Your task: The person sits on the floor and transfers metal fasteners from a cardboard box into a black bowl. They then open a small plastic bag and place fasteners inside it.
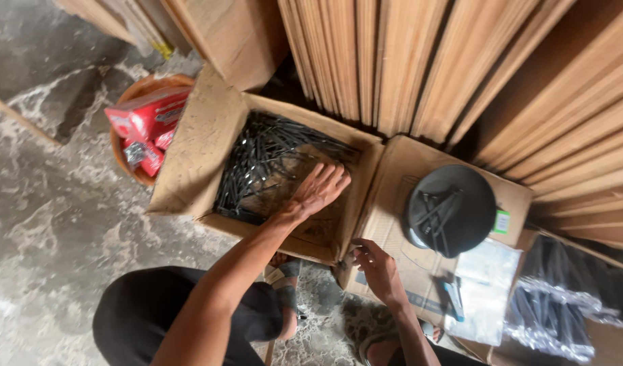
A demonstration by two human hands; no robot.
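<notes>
Woodworking workshop here: sawn timber boards (pixel 420 61) stacked on edge along back, open cardboard box (pixel 209 135) full of black nails (pixel 264 152), rough concrete floor (pixel 47 203).

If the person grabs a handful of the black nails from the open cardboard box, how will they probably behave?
The black nails look thin, stiff and loosely heaped, so some would likely slip between the fingers of the left hand. Being apparently metal, a handful is probably heavy for its size. Lying crisscrossed in the cardboard box, they may snag and prick.
</notes>
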